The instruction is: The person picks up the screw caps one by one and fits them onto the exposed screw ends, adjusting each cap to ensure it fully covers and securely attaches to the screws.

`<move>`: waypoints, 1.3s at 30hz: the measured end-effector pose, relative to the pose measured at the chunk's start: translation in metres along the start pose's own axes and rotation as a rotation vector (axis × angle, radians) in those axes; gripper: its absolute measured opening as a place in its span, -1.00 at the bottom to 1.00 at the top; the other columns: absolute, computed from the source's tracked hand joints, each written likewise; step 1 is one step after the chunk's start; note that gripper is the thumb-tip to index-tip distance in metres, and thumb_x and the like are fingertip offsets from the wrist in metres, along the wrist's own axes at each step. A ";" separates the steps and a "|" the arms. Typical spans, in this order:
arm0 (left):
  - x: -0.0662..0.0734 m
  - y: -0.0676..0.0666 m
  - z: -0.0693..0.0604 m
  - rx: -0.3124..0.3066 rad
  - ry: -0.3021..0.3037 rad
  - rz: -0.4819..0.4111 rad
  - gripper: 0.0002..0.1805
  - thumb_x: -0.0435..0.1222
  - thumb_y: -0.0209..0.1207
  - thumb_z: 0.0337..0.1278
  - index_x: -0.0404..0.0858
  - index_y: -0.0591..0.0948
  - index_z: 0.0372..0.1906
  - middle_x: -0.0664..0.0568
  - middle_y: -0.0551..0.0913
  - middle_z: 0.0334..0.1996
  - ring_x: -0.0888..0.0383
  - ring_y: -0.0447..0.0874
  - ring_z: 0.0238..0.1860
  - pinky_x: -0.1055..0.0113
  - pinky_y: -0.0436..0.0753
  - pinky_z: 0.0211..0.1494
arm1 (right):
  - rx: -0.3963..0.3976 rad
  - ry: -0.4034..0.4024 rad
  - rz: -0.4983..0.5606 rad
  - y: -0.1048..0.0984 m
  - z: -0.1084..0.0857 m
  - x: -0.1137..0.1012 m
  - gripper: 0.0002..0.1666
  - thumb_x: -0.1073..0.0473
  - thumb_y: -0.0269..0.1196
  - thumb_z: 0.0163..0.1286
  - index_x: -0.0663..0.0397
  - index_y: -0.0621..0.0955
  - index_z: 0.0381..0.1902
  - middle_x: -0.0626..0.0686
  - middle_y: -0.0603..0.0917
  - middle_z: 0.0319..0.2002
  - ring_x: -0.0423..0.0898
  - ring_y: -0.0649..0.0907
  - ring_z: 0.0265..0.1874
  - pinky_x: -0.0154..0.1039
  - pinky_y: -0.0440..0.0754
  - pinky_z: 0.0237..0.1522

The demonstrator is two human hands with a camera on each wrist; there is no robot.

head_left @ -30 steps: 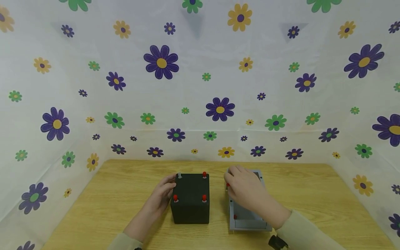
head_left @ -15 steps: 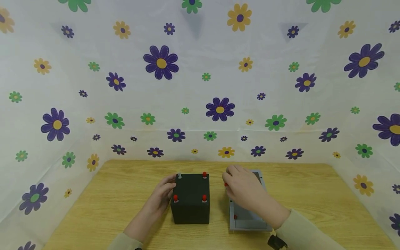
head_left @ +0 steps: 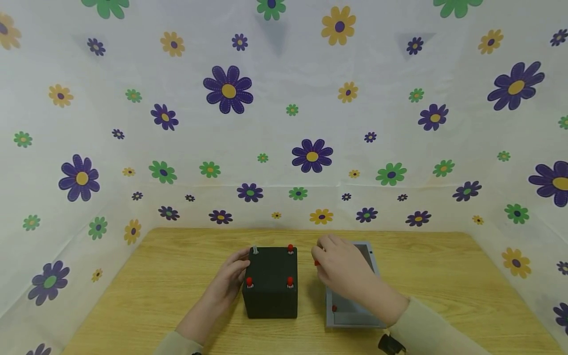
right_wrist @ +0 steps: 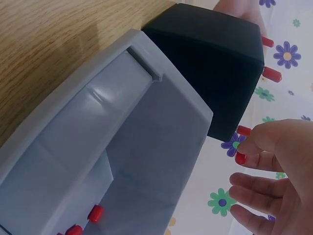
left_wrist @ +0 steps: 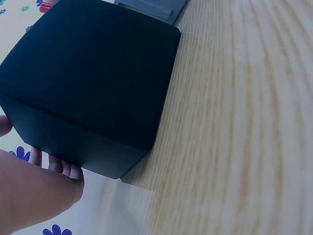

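A black box [head_left: 271,296] stands on the table with metal posts at its top corners. Three posts wear red caps [head_left: 290,281]; the back-left metal post [head_left: 255,250] is bare. My left hand [head_left: 230,277] holds the box at its left side, fingers reaching toward the back corner, as the left wrist view also shows. Between thumb and forefinger, my right hand [head_left: 343,266] pinches a small red cap [right_wrist: 240,158]. That hand is over the left rim of the grey tray [head_left: 355,319], its other fingers loosely bent in the right wrist view. The forearm covers part of the tray.
Several loose red caps [right_wrist: 96,213] lie inside the tray, which sits just right of the box with a narrow gap. The wooden table [head_left: 177,256] is bounded at the back and sides by a flower-printed white sheet [head_left: 284,128].
My right hand has drifted slightly left, away from the tray and toward the box, with the red cap in its pinch. The left hand and the box have stayed put.
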State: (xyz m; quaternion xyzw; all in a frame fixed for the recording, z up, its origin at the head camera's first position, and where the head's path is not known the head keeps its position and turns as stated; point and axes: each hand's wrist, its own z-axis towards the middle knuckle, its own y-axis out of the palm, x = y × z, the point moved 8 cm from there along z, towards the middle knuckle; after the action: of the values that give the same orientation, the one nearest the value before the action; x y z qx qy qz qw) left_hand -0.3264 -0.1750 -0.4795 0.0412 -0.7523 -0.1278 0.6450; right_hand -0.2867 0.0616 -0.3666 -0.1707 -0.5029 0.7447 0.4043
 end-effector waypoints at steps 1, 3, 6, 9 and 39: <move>0.000 0.000 0.000 0.003 0.003 -0.003 -0.59 -0.34 0.06 0.41 -0.18 0.53 0.30 0.26 0.62 0.05 0.28 0.59 0.12 0.46 0.49 0.27 | 0.001 -0.001 0.002 0.000 0.000 -0.001 -0.82 0.23 0.47 0.23 -0.04 0.63 -0.33 -0.03 0.63 -0.22 -0.08 0.58 -0.23 -0.25 0.57 -0.29; 0.000 0.000 0.000 0.003 0.008 -0.007 -0.60 -0.34 0.05 0.41 -0.19 0.52 0.29 0.25 0.63 0.05 0.29 0.60 0.11 0.47 0.50 0.25 | -0.001 -0.003 0.005 0.001 0.001 -0.002 -0.82 0.23 0.46 0.24 -0.04 0.63 -0.32 -0.03 0.64 -0.22 -0.08 0.60 -0.22 -0.25 0.57 -0.28; 0.001 0.001 0.001 -0.006 0.020 -0.004 -0.60 -0.34 0.05 0.43 -0.20 0.52 0.30 0.26 0.62 0.05 0.30 0.60 0.11 0.47 0.52 0.24 | 0.002 -0.006 0.005 0.002 0.002 -0.003 -0.84 0.22 0.45 0.26 -0.05 0.63 -0.32 -0.03 0.66 -0.20 -0.07 0.62 -0.19 -0.25 0.58 -0.28; 0.001 0.002 0.001 -0.006 0.019 -0.005 -0.60 -0.34 0.05 0.43 -0.21 0.51 0.31 0.26 0.62 0.05 0.30 0.60 0.10 0.48 0.52 0.24 | 0.005 -0.006 0.001 0.002 0.004 -0.004 -0.85 0.20 0.45 0.27 -0.05 0.64 -0.30 -0.03 0.67 -0.19 -0.06 0.64 -0.18 -0.24 0.60 -0.27; 0.001 0.002 -0.001 -0.008 0.001 0.017 -0.50 -0.33 0.03 0.45 -0.31 0.40 0.42 0.22 0.58 0.10 0.27 0.56 0.17 0.46 0.49 0.28 | 0.053 -0.029 0.016 -0.007 0.021 -0.019 -0.82 0.16 0.49 0.30 -0.02 0.73 -0.16 -0.04 0.67 -0.18 -0.10 0.64 -0.21 -0.24 0.67 -0.21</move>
State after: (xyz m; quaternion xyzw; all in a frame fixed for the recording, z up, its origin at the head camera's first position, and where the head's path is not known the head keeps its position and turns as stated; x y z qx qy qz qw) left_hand -0.3252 -0.1738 -0.4782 0.0325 -0.7516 -0.1255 0.6467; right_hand -0.2856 0.0353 -0.3545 -0.1531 -0.4874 0.7632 0.3956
